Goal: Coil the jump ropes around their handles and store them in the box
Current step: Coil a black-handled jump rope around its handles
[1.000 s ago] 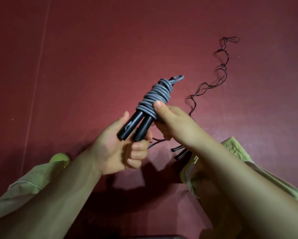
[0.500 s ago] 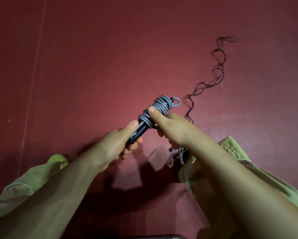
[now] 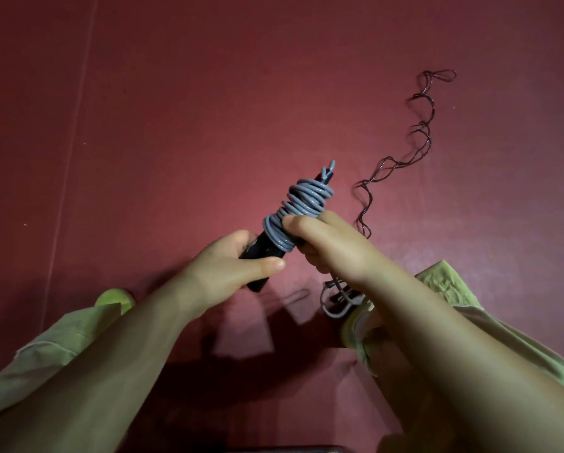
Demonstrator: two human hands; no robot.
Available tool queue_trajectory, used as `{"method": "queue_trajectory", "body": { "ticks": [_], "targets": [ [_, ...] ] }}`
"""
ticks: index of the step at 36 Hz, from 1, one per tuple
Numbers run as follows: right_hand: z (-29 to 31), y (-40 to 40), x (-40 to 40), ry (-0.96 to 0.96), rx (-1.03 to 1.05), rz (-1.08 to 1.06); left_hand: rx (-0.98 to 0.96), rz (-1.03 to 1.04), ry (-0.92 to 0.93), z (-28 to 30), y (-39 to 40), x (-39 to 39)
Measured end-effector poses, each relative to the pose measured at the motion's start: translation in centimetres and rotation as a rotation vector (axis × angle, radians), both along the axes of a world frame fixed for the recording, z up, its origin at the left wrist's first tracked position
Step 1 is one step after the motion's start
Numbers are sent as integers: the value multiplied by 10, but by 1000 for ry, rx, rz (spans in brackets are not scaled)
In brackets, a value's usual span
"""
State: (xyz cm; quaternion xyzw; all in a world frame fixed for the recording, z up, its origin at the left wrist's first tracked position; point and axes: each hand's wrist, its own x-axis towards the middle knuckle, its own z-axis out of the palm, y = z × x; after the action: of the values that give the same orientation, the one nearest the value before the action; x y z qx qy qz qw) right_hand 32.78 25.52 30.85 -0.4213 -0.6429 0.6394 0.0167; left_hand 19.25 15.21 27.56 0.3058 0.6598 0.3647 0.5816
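Observation:
A grey jump rope (image 3: 302,206) is coiled tightly around its pair of black handles (image 3: 257,253), which point up and to the right above the red floor. My left hand (image 3: 231,269) grips the bare lower end of the handles. My right hand (image 3: 326,240) holds the coil from the right, thumb pressed on the lower turns. A short rope end sticks out past the top of the coil. A second, thin dark rope (image 3: 414,138) lies in wavy loops on the floor at the right; its dark handles (image 3: 339,297) show partly under my right wrist. No box is clearly visible.
Red matte floor (image 3: 208,109) fills the view, with a faint seam line (image 3: 75,132) at the left. Light green sleeves cover both forearms' edges. A dark edge (image 3: 290,449) of something shows at the bottom middle.
The bundle dipped lower, then came back up and turned. My left hand shifted its grip on the handle ends, thumb now across them. The loop at the coil's top has collapsed to a short end.

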Motion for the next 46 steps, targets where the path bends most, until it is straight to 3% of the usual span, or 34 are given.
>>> {"method": "queue_trajectory", "body": {
  "ticks": [6, 8, 10, 15, 24, 30, 34, 39, 46],
  "targets": [
    [6, 0, 4, 268, -123, 40, -96, -151, -816, 12, -7, -10],
    [7, 0, 5, 313, -129, 64, -91, -163, -959, 12, -7, -10],
    [8, 1, 6, 291, -128, 95, -139, -154, -979, 15, -5, -6],
    [9, 7, 10, 159, -90, 198, -241, -73, -793, 19, 1, -7],
    [3, 12, 10, -92, -10, 126, -197, 17, -495, 13, 1, -4],
    [-4, 6, 6, -268, 227, 145, -26, 108, 76, -2, 2, -1],
    [-5, 0, 3, -216, 265, 170, 30, 72, 322, -12, 0, -3],
    [-2, -3, 3, -125, 158, 147, 17, 118, 422, -14, 2, -6],
    [-9, -5, -1, -114, 70, -3, 50, 121, 296, -16, 2, -5]
  ]
}}
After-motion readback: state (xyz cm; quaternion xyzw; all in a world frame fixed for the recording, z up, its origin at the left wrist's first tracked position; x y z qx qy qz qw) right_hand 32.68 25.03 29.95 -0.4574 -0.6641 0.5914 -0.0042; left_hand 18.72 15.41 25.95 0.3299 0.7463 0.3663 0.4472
